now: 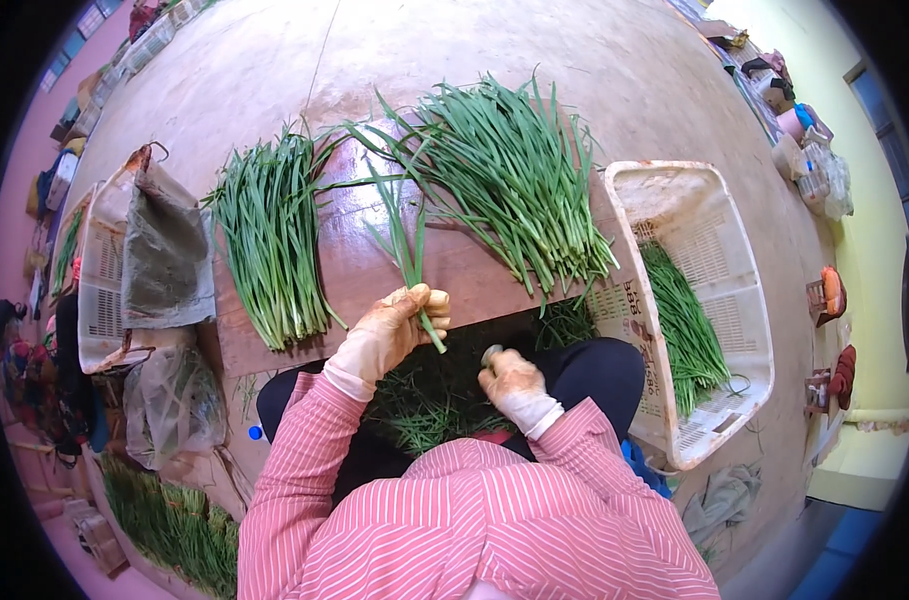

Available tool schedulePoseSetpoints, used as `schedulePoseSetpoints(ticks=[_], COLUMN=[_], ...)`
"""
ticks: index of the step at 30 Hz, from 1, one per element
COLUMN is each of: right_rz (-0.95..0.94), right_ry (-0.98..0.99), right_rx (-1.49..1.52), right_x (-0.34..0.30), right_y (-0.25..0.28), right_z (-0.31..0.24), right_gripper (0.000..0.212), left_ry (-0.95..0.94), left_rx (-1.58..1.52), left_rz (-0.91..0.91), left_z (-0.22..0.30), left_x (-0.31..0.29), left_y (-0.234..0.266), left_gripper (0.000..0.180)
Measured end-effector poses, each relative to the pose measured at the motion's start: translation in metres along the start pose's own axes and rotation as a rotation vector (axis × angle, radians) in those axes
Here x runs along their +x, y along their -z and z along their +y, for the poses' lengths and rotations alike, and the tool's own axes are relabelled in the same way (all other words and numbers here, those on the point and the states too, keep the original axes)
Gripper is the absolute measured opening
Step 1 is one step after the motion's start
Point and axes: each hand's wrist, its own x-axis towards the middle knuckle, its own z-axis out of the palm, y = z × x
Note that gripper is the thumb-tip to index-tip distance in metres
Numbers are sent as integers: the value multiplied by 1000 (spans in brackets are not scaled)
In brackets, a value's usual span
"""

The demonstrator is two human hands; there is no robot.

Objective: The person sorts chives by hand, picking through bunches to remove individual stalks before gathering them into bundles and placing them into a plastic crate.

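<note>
A few long green stems (413, 260) stand in the left hand (400, 318), just in front of the near edge of the counter, their leafy ends fanning out over it and their thick pale ends poking out below the fingers. The left grip is closed on them in a pinch between thumb and fingers. Stems this slender would likely bruise under a hard squeeze, so a light, firm hold near the thick end seems best, with the ends kept level and the leaves free to hang apart where limp or yellowed ones can be spotted. The right hand (515, 385), lower and well apart from the stems, has its fingers curled in around a small pale object (491, 355); only its rounded end shows, and I cannot tell what it is. Both hands wear thin, whitish gloves stained brown.

The counter (365, 215) is a smooth reddish-brown board with a glossy patch. On it lie a wide, splayed pile (515, 180) and a narrower, straighter pile (275, 240), both of flat, strappy leaves running down to round, paler stems. Limp, tangled green bits (425, 410) lie between the knees. To the right, a scuffed white plastic crate (720, 280) with slotted walls holds more greens (685, 330); to the left, a coarse grey cloth (165, 265) drapes over another crate (103, 270), above a crinkled clear bag (175, 405).
</note>
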Motion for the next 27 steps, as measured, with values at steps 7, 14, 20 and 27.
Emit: schedulePoseSetpoints(ticks=[7, 14, 20, 27], right_rz=[510, 338, 413, -291], right_ry=[180, 181, 345, -183], right_rx=[-252, -299, 148, 1032], right_x=[81, 100, 80, 69], right_y=[55, 43, 43, 42], right_z=[-1, 25, -19, -63], right_gripper=[19, 11, 14, 20], left_ry=[80, 140, 54, -22], left_rx=[-232, -239, -179, -106], left_rz=[87, 65, 28, 107], left_z=[-8, -9, -5, -5], left_x=[-7, -7, -14, -14], left_y=[16, 19, 0, -9], left_gripper=[40, 39, 43, 53])
